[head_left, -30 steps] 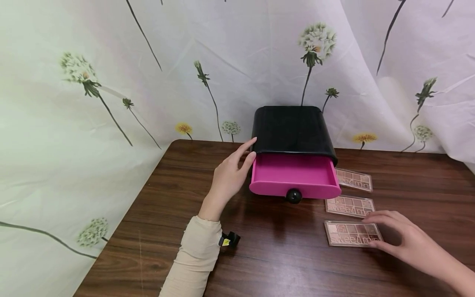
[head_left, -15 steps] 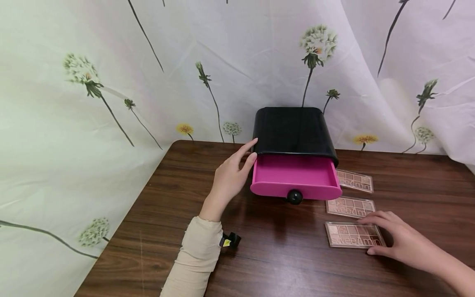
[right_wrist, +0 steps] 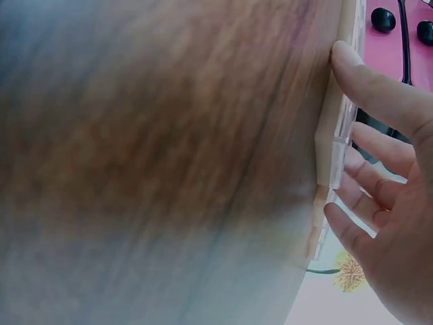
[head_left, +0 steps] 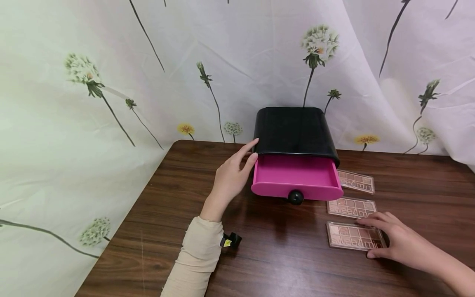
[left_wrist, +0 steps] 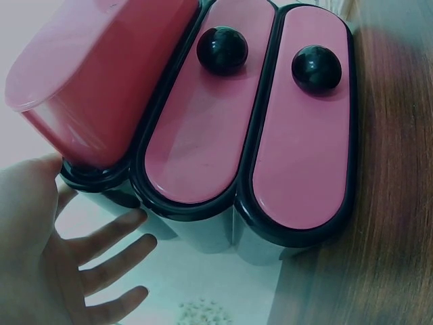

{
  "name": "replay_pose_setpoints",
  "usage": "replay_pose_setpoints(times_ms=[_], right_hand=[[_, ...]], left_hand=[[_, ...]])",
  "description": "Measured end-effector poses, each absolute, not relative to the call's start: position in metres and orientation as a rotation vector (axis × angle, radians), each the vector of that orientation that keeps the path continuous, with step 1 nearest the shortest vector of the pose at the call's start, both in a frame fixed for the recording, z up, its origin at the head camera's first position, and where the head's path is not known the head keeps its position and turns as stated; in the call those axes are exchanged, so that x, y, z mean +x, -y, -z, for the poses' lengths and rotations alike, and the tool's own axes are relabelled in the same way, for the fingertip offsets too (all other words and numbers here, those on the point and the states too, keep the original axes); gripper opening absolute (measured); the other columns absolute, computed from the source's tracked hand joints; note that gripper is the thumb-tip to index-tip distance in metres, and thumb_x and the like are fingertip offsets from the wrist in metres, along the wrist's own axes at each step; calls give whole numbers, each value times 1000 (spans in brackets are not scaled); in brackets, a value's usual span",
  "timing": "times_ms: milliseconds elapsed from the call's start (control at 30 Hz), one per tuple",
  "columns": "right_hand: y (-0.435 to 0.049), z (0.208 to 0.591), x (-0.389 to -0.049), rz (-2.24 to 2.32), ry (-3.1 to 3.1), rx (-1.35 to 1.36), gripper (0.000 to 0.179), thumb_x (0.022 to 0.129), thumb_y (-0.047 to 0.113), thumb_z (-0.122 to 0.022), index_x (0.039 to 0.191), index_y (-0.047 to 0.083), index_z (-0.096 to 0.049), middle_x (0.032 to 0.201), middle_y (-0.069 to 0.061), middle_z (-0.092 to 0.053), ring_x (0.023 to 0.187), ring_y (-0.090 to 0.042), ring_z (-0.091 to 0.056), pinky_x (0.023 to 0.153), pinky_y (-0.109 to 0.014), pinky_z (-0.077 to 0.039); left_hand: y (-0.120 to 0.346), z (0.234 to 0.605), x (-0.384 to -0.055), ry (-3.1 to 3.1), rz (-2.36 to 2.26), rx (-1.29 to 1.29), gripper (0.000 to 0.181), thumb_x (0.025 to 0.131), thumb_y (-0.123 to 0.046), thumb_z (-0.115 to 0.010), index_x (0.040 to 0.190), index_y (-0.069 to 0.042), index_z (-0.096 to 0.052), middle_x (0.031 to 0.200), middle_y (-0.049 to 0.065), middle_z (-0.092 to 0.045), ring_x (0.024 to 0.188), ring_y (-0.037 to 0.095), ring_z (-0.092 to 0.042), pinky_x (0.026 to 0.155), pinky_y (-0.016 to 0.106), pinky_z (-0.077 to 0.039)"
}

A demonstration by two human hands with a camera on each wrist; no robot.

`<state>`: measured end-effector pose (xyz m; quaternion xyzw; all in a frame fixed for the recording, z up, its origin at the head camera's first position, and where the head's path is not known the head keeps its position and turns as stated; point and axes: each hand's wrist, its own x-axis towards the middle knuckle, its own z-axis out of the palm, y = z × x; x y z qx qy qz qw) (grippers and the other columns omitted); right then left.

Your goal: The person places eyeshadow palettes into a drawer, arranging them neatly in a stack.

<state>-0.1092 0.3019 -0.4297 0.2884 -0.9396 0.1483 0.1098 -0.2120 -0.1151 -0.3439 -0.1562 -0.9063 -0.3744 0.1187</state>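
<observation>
In the head view, a black drawer box stands at the back of the table, its pink top drawer pulled out and bare inside. My left hand rests against the box's left side, fingers extended and thumb near the front edge. Two lower drawers with black knobs are closed in the left wrist view. To the right, my right hand grips the nearest eyeshadow palette across its right end, thumb at the near edge and fingers at the far edge. The palette lies on or very near the table.
Two more eyeshadow palettes, a middle one and a far one, lie behind in a column beside the box. A cloth with a dandelion print hangs behind the brown wooden table.
My right hand has shifted slightly left, its fingers and thumb closing over the edges of the nearest palette. The left hand and the drawer have stayed put.
</observation>
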Motion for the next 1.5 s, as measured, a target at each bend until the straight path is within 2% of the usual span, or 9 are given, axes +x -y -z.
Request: replay_pose_setpoints(times_ms=[100, 433, 633, 933, 1133, 1500], right_hand=[[-300, 428, -108, -405, 2771, 845, 69, 55, 47, -92, 113, 16, -72, 109, 7, -59, 98, -9, -51, 75, -31, -48], [-301, 425, -103, -440, 2744, 825, 64, 56, 50, -93, 109, 21, -71, 110, 10, -60, 99, -9, -54, 86, -9, -33], [-300, 423, -101, -495, 2645, 835, 66, 50, 40, -97, 107, 20, -71, 106, 13, -59, 97, -1, -48, 88, -6, -29], [-300, 410, -94, -624, 2554, 768, 73, 48, 28, -98, 114, 15, -71, 110, 11, -57, 105, 5, -43, 92, -3, -23], [-302, 397, -90, -676, 2494, 790, 74, 48, 18, -97, 117, 10, -71, 110, 9, -59, 105, 4, -44, 94, -5, -25], [-304, 378, -85, -734, 2445, 741, 74, 49, 7, -95, 120, 7, -72, 114, 7, -62, 108, 4, -44, 94, -7, -27]], left_hand=[[115, 344, -212, 2648, 1092, -458, 51, 101, -62, -33, 149, -47, -39, 131, -1, -62, 110, 15, -60, 78, 45, -48], [115, 345, -212, 2649, 1096, -453, 52, 100, -64, -32, 149, -48, -38, 132, -1, -61, 111, 15, -60, 79, 45, -48], [115, 345, -211, 2655, 1090, -452, 52, 101, -63, -32, 150, -47, -38, 133, 0, -60, 113, 16, -60, 81, 46, -48], [115, 344, -211, 2659, 1077, -453, 50, 102, -59, -34, 150, -46, -38, 133, 1, -60, 113, 17, -60, 81, 46, -48], [115, 343, -211, 2662, 1071, -447, 49, 103, -58, -35, 150, -46, -38, 133, 0, -60, 113, 17, -60, 82, 46, -48], [115, 344, -211, 2657, 1070, -454, 51, 101, -63, -32, 150, -47, -38, 132, 0, -61, 113, 17, -60, 81, 46, -48]])
